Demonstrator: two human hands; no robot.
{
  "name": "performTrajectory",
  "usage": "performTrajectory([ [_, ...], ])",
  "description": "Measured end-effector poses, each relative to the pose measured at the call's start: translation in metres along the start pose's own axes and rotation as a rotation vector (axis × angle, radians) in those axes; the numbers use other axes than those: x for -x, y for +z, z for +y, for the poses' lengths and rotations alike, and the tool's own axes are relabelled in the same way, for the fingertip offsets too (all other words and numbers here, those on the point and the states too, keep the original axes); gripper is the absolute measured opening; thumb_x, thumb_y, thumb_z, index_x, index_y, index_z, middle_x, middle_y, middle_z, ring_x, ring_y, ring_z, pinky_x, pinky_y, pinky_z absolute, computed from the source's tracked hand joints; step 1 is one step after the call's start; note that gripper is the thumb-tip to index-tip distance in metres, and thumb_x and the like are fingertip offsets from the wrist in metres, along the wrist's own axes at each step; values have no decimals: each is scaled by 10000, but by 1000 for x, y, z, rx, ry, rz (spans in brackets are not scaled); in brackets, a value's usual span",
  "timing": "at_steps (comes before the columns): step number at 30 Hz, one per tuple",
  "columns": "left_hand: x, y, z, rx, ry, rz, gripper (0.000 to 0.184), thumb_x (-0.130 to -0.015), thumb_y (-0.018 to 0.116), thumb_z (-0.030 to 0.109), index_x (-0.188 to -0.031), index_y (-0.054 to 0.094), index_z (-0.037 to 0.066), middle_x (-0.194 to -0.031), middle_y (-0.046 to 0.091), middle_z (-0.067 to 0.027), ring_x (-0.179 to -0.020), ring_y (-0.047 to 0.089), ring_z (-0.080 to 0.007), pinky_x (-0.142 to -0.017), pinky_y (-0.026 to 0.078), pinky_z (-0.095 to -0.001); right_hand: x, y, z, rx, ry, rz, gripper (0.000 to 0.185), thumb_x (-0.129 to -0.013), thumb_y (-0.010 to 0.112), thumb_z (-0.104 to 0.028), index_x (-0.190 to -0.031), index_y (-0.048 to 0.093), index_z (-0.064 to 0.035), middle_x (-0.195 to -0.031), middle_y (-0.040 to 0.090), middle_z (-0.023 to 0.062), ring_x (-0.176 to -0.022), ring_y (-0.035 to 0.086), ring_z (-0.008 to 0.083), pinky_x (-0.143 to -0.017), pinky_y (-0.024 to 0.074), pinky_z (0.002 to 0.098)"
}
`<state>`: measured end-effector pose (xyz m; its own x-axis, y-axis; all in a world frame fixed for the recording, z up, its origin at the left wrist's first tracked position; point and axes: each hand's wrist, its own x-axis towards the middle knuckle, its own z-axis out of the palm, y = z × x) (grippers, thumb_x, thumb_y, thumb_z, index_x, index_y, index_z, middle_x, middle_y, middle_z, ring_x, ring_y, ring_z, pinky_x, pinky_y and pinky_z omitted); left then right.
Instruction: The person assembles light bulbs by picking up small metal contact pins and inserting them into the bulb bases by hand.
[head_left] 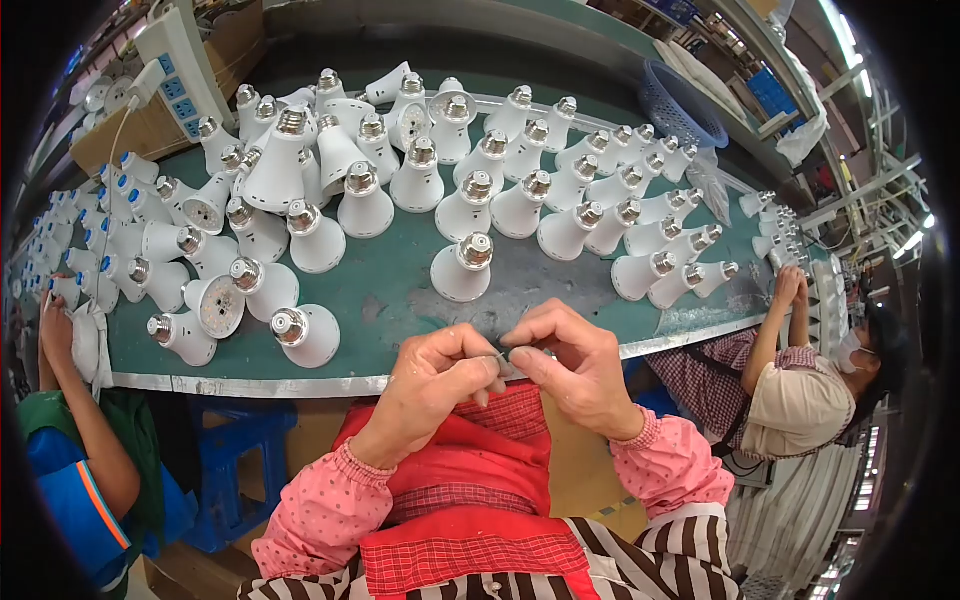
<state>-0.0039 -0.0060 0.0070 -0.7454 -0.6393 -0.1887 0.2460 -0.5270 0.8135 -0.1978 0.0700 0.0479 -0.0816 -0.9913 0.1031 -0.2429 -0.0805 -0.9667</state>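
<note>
My left hand (437,385) and my right hand (572,362) meet in front of my chest, just past the near edge of the bench. Both are closed in a pinch, fingertips almost touching. Between them is something thin and small, too small to name. Straight ahead of my hands, a white light bulb housing (463,268) with a silver screw cap stands upright. Another such bulb (308,336) stands to the left, near the edge. Beside it a bulb (216,306) lies with its round inner face showing.
Many more bulbs (391,180) crowd the green bench (390,320). A blue basket (684,105) stands at the back right. A power strip (178,85) rises at the left. One co-worker (800,385) sits right, another person's arm (85,390) left. A blue stool (235,465) is below.
</note>
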Motion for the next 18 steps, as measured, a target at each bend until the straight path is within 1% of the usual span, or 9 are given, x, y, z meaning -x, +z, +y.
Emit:
performTrajectory([
  [1, 0, -1, -1, 38, -32, -22, 83, -980, 643, 79, -958, 691, 16, -879, 725, -75, -732, 647, -99, -660, 501, -236, 1, 1, 0, -86, 44, -10, 131, -936, 707, 34, -1065, 700, 13, -1040, 644, 79, -906, 624, 129, -768, 512, 290],
  [4, -1, -1, -1, 52, -30, -59, 101, -992, 646, 131, -937, 682, 53, -853, 715, -28, -707, 584, -50, -627, 458, -217, 3, 4, 1, -171, 71, -27, 82, -964, 685, 27, -1046, 691, 25, -1048, 632, 64, -939, 614, 117, -784, 507, 285],
  [7, 0, -2, 1, 51, -38, -71, 99, -991, 649, 128, -930, 680, 57, -846, 711, -28, -701, 576, -52, -634, 456, -218, 2, 3, 2, -129, 66, -52, 86, -974, 670, 47, -1059, 674, 58, -1058, 601, 86, -922, 601, 123, -815, 515, 284],
  [10, 0, -4, -3, 125, -57, -77, 87, -988, 646, 104, -949, 671, 30, -853, 719, -69, -723, 639, -93, -664, 502, -239, 2, 8, 1, -98, 33, -22, 69, -957, 679, 33, -1025, 682, 24, -1012, 625, 61, -880, 608, 114, -760, 503, 288],
  [13, -1, -5, -3, 107, -78, -90, 82, -990, 645, 105, -940, 661, 43, -834, 712, -60, -716, 632, -89, -664, 500, -237, 2, 5, 5, 31, -35, -29, 57, -945, 685, 35, -996, 672, 13, -966, 623, 61, -837, 602, 116, -730, 494, 300],
  [16, -1, -4, -6, 159, -111, -99, 71, -981, 648, 97, -935, 658, 44, -837, 709, -62, -718, 629, -92, -666, 494, -237, 0, 7, -3, 197, -143, -29, 107, -905, 669, 77, -975, 652, -2, -920, 615, 77, -795, 618, 170, -690, 484, 318],
  [18, 1, -1, -2, 44, -86, -24, 82, -971, 642, 85, -903, 653, 41, -817, 697, -55, -699, 615, -89, -650, 485, -237, -4, 9, 4, 369, -340, -13, 131, -850, 688, 66, -938, 619, -2, -894, 584, 98, -779, 610, 226, -684, 486, 344],
])
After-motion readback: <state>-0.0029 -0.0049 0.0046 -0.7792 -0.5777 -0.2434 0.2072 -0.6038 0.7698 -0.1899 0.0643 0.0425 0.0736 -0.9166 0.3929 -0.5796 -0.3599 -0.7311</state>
